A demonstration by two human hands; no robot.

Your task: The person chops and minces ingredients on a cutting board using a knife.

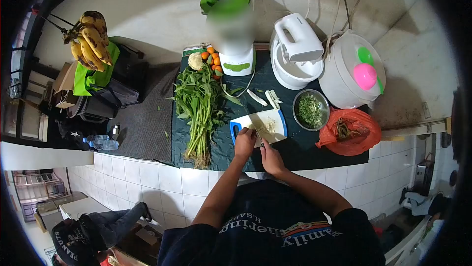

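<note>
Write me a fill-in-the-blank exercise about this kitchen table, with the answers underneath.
1. The right hand holds a ____.
2. The cutting board has a ____ edge.
3. The leafy bunch lies to the ____ of the cutting board.
4. The chopped greens sit in a metal ____.

Answers: knife; blue; left; bowl.

1. In the middle of the frame, we see the cutting board point(276, 115) on the table point(305, 153), with chopped bits point(268, 125) on it.
2. The left hand point(245, 142) is at the board's low edge, and the right hand point(271, 158) is just beside it.
3. Left of the board, we find leafy stalks point(199, 99); the cauliflower point(195, 60) is above them.
4. At the top, we spot the blender point(237, 63), with the mixer point(299, 37) to its right.
5. Right of the board sits the bowl point(297, 118) with cut leaves point(310, 111) in it, then the plastic bag point(366, 143).
</note>
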